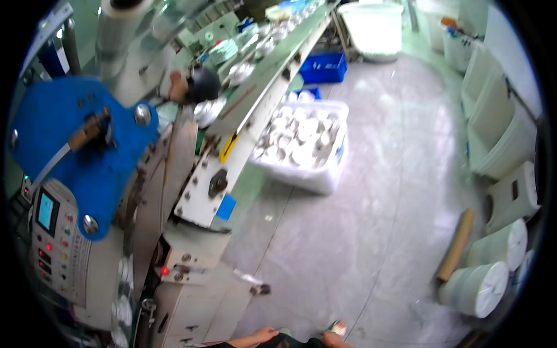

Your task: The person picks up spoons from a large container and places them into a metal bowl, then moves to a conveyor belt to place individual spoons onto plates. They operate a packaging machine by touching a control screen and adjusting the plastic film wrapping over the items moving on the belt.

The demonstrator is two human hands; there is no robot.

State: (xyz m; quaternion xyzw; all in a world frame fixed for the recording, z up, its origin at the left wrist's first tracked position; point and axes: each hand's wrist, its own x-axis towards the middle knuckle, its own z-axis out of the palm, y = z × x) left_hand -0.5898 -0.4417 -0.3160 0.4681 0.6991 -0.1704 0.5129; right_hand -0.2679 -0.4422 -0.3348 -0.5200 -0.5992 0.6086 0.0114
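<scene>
At the lower edge my left hand (266, 334) is held in front of my dark clothing, its fingers curled in; no held thing shows. My right hand (332, 341) is low at the same edge, mostly cut off, and its fingers cannot be made out. Just beyond it a foot in a light sandal (337, 328) is on the grey floor (325, 255). Neither hand touches the machine on the left. Nearest to my left hand is the pale cabinet (200, 310) below the conveyor end, with a small dark knob or caster (261, 289) at its corner.
A blue machine plate (87, 139) and control panel (58, 243) fill the left. A long conveyor (255, 104) runs away from me. Beside it stands a white bin (313, 180) of round white pieces, with a blue crate (325, 68) behind. White tubs (481, 290) and a brown tube (456, 246) line the right.
</scene>
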